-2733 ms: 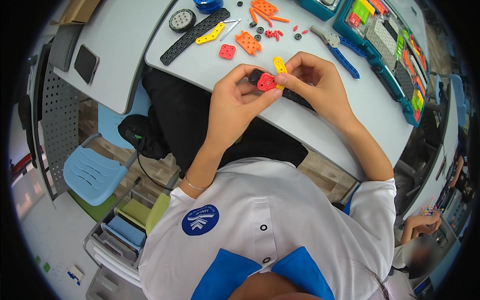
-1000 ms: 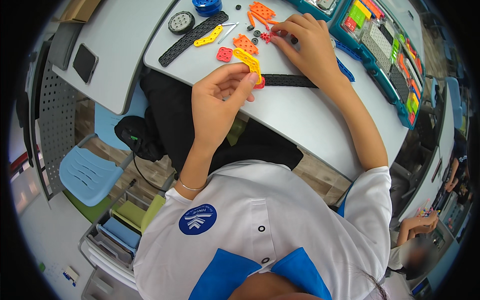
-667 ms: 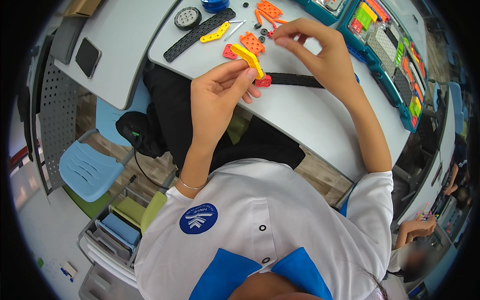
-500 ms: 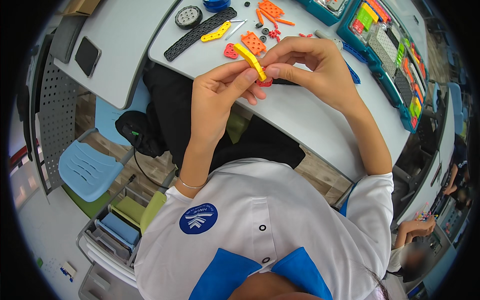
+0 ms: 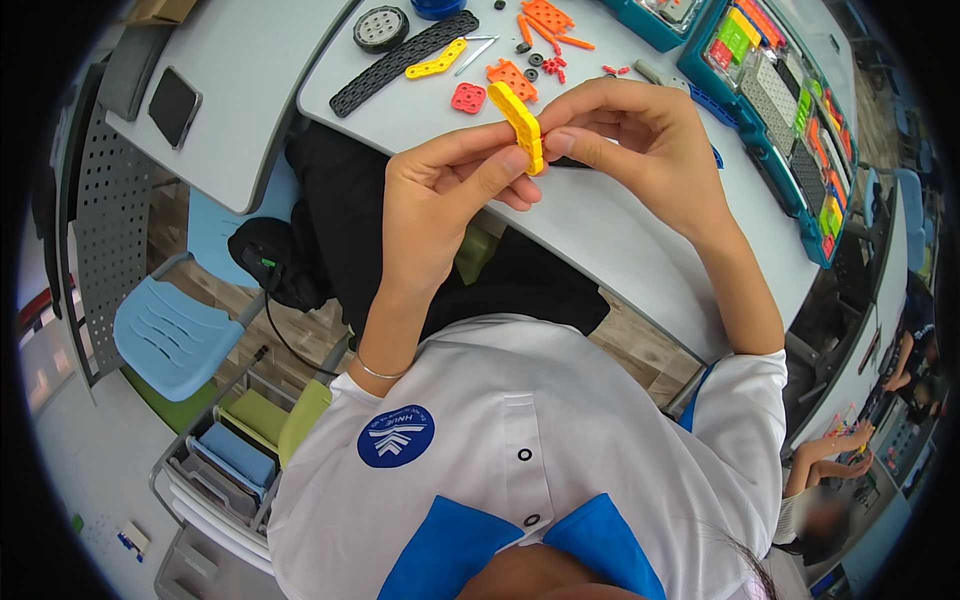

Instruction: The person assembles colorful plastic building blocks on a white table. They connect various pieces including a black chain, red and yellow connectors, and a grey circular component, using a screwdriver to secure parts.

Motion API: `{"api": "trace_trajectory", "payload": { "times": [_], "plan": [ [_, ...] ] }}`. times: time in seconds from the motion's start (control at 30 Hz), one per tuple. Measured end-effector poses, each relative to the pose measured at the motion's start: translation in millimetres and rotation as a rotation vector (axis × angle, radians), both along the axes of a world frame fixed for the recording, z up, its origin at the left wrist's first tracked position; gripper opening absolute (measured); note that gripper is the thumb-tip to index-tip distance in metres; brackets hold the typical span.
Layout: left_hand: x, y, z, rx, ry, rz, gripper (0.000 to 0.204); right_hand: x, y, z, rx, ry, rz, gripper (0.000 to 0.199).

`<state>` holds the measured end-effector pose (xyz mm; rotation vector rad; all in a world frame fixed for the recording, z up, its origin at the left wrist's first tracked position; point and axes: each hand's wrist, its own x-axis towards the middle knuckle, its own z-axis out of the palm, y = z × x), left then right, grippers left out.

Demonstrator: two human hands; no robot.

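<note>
Holding a yellow perforated strip (image 5: 520, 125) up above the near edge of the grey tabletop (image 5: 610, 220), the person works with both hands close together in the head view; the left hand (image 5: 440, 195) pinches the lower part of the strip between thumb and forefinger, its grip clamped on the piece, while the right hand (image 5: 640, 140) meets it from the other side, thumb and fingertips pressed together at the strip's edge, seemingly on something too small to make out; the strip stands tilted, its upper end pointing away from the body; behind the hands lie a red square plate (image 5: 468, 97), an orange plate (image 5: 508, 76), a second yellow strip (image 5: 436, 62), a long black perforated beam (image 5: 405, 62), a grey wheel (image 5: 381, 28) and a scatter of small red pins (image 5: 552, 66), with a teal compartment tray (image 5: 780, 90) of sorted parts to the right; the step in hand looks like fitting a small fastener into one of the strip's holes; the next move probably calls for lining that piece up squarely with a hole and pushing it home while the left hand keeps the strip steady, since a skewed push could let it slip out of the fingers.
</note>
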<state>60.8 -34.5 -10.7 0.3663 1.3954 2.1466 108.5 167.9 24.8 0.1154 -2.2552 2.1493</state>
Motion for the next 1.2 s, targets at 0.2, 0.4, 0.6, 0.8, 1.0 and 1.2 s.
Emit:
{"api": "trace_trajectory", "payload": {
  "times": [0.2, 0.4, 0.6, 0.8, 1.0, 1.2],
  "plan": [
    [-1, 0, 7, -0.013, -0.039, -0.052, 0.026, -1, 5, 0, -0.204, -0.214, 0.075, 0.016],
    [0, 1, 5, -0.041, -0.051, -0.068, 0.027, -1, 7, -4, -0.138, -0.139, 0.106, 0.017],
    [1, 3, 11, -0.022, -0.056, -0.025, 0.031, 2, 6, -1, -0.003, -0.107, 0.036, 0.027],
    [8, 9, 8, -0.095, 0.055, 0.017, 0.032, 11, -3, 18, 0.105, -0.110, -0.057, 0.037],
    [3, 5, 1, -0.092, 0.136, 0.115, 0.028, -5, 18, 5, 0.503, 0.133, -0.120, 0.026],
    [-2, 2, 2, -0.040, 0.006, 0.094, 0.023, -24, 29, -32, 0.898, 0.164, -0.294, 0.019]
  ]
}}
